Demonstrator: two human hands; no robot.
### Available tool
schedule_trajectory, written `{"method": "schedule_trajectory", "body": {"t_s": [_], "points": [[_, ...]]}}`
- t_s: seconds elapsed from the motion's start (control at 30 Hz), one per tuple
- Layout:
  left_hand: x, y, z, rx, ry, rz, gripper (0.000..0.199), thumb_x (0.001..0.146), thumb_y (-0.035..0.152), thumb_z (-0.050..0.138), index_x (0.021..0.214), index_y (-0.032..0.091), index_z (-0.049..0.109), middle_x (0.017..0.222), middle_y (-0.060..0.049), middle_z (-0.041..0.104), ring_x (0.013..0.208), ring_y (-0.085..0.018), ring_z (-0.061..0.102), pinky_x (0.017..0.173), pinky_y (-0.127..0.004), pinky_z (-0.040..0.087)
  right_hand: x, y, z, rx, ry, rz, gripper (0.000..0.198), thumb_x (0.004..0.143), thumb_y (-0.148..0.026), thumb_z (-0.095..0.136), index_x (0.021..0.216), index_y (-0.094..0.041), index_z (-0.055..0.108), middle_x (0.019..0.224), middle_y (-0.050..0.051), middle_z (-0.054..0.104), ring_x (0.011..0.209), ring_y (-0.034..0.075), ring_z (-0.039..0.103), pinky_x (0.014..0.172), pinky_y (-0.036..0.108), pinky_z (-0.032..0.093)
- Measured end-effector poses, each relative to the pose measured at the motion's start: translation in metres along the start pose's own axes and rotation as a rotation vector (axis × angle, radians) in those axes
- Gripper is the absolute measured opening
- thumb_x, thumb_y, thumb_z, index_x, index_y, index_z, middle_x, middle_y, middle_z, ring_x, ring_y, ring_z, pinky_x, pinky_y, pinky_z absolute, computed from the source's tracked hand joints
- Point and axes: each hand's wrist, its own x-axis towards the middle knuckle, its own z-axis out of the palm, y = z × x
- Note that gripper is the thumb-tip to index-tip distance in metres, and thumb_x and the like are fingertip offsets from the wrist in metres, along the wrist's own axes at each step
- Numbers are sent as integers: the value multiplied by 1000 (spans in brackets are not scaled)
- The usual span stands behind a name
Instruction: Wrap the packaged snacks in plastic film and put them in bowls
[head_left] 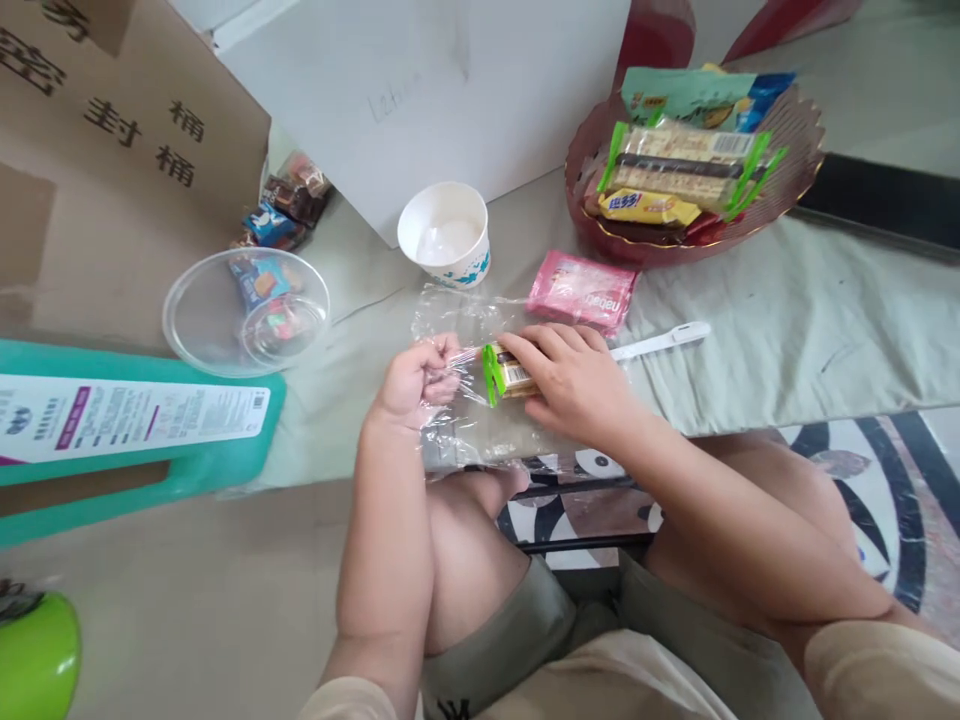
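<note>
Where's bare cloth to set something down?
Widest on the cloth: between the white utensil and black slab. Smaller patch: between the lid and left hand. Crowded: around it and the right hand: film, wafers, cup, pink packet.

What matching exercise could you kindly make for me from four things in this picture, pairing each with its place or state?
1. Left hand
2. Green-ended pack nearest that hand
3. Paper cup
4. Red bowl

A. Holding several wrapped snacks
B. Partly covered by the right hand
C. Closed on clear plastic
D. Standing upright, white with blue print

Pairs: 1-C, 2-B, 3-D, 4-A
</note>
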Motion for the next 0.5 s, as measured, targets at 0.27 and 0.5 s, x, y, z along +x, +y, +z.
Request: {"method": "schedule_trajectory", "body": {"t_s": [0.27, 0.5], "points": [[6, 9, -16, -229, -204, -14, 20, 48, 16, 53, 58, 18, 35, 70, -9, 74, 32, 2, 7, 31, -12, 1, 1, 22, -7, 538, 59, -89, 62, 80, -24, 60, 141, -17, 55, 137, 16, 71, 120, 31, 69, 100, 48, 55], [15, 11, -8, -198, -176, -1, 19, 51, 16, 52, 59, 17, 35, 93, -17, 83, 34, 2, 9, 36, -16, -2, -11, 31, -18, 678, 344, 46, 29, 87, -22, 53, 115, -20, 62, 94, 5, 75, 81, 20, 70, 74, 36, 58]]}}
